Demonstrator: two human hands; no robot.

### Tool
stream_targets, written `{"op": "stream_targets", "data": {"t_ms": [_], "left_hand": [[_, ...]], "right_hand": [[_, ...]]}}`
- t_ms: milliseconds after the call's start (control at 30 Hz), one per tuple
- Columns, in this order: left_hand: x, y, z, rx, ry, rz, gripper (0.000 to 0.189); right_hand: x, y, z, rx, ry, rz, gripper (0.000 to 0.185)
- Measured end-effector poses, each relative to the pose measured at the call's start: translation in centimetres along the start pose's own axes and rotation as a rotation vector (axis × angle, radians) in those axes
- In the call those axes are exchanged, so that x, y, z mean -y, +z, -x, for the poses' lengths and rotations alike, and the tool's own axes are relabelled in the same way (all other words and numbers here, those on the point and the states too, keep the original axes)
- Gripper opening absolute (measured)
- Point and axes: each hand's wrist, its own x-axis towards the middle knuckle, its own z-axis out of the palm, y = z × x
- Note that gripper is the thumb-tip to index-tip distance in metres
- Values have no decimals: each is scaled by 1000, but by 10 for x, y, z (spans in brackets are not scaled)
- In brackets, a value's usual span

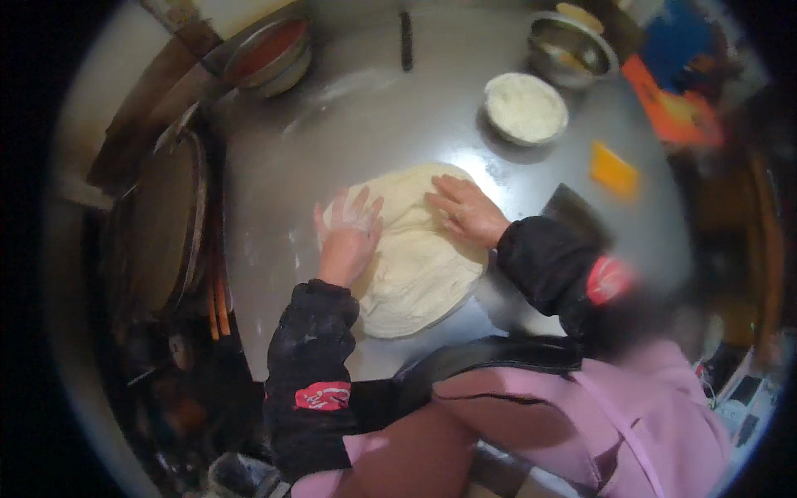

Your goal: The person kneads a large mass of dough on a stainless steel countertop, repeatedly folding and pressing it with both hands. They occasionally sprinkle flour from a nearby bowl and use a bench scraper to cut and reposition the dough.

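A broad, flattened piece of pale dough [417,286] lies on the metal worktable, with soft folds across its middle. My left hand [350,227] rests on its upper left edge, palm down, fingers spread and dusted with flour. On the upper right of the dough lies my right hand [467,208], fingers slightly bent and apart, pressing on its surface. Neither hand is closed around anything. Both forearms are in dark sleeves with red patches.
Beyond the dough on the metal worktable [367,124] stand a bowl of flour [526,107] and a metal bowl [570,53]. A yellow scraper-like piece [613,171] and a dark flat blade [576,211] lie right. A basin with red contents [271,56] and a large round pan [165,224] are left.
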Motion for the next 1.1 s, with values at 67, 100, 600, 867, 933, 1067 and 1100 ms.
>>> {"op": "stream_targets", "data": {"t_ms": [67,100,600,867,933,1067,1100], "left_hand": [[-6,17,-10,85,49,-45,46],[-7,24,-8,92,43,0,44],[11,-16,100,270,21,228,42],[41,-29,132,-183,-318,416,41],[44,-27,140,-206,-342,408,39],[45,-21,149,-227,-432,472,38],[45,-20,150,-242,-441,493,38]], "right_hand": [[-8,-4,0,-18,15,-67,53],[-10,-5,3,-115,-5,-41,51],[-206,-41,4,-27,525,433,69],[-235,-35,-4,186,530,556,39],[-252,-35,-1,65,529,473,39],[-290,-45,14,-145,758,107,38],[-296,-50,19,-248,796,41,37]]}}
